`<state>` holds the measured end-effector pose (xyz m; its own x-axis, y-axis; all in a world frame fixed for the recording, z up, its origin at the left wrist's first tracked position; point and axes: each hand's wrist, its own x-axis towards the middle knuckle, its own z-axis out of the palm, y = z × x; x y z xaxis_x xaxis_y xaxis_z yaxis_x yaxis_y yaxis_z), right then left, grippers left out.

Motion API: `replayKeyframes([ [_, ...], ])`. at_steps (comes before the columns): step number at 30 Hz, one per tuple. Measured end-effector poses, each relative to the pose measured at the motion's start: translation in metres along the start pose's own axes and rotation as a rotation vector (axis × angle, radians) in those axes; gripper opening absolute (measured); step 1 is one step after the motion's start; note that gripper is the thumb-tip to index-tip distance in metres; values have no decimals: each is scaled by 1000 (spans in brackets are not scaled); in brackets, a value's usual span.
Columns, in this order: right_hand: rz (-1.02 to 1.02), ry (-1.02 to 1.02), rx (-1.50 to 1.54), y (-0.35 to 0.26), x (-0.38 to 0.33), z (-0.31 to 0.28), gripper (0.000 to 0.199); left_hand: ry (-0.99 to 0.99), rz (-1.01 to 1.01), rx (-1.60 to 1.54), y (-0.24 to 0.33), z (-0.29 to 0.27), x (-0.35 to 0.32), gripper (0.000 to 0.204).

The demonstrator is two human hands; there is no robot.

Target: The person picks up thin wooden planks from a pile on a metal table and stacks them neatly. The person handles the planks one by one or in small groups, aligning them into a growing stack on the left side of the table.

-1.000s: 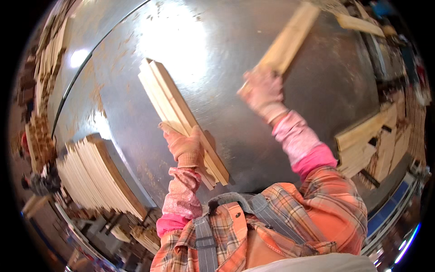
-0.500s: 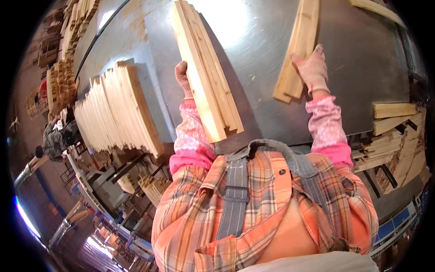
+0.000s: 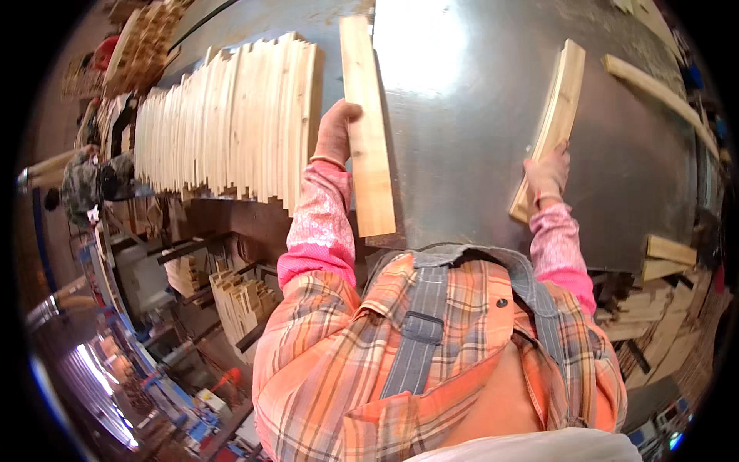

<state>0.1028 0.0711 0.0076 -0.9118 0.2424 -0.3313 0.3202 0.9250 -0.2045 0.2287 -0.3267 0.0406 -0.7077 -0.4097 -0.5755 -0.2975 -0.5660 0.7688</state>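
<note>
My left hand (image 3: 336,132), in a pale pink glove, grips a long pale wooden board (image 3: 367,131) from its left side. Its thumb lies over the face, and the fingers are hidden behind. This board stands just right of a long row of similar boards (image 3: 239,115) packed side by side. Farther right, my gloved right hand (image 3: 548,174) is closed around the near part of a short stack of wooden boards (image 3: 560,104). That stack slants on the metal tabletop (image 3: 462,185), its far end pointing away and to the right.
Another wooden strip (image 3: 662,100) lies at the table's right side. Several boards (image 3: 654,308) are piled below its near right corner. At the far left is a person in camouflage clothing (image 3: 92,181), close to more stacked wood (image 3: 146,46). Cut pieces (image 3: 239,304) stand below the row.
My left hand has brought its wood left, beside the row, turned so one broad face shows. My right hand, spread against the right-hand boards before, is now closed around them. The view has shifted.
</note>
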Motion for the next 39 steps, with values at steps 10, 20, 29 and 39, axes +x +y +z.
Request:
replayKeyframes([
  [10, -260, -439, 346, -68, -82, 50, 118, 437, 429, 1785, -5, -25, 3, 84],
  [20, -876, -1233, 58, -228, -176, 106, 55, 541, 564, 1833, -26, -24, 18, 63],
  [29, -609, -703, 271, -111, -16, 44, 62, 306, 719, 1634, -16, 6, 85, 76],
  [39, -391, -138, 249, -23, 173, -34, 49, 11, 728, 1196, -77, 120, 56, 57],
])
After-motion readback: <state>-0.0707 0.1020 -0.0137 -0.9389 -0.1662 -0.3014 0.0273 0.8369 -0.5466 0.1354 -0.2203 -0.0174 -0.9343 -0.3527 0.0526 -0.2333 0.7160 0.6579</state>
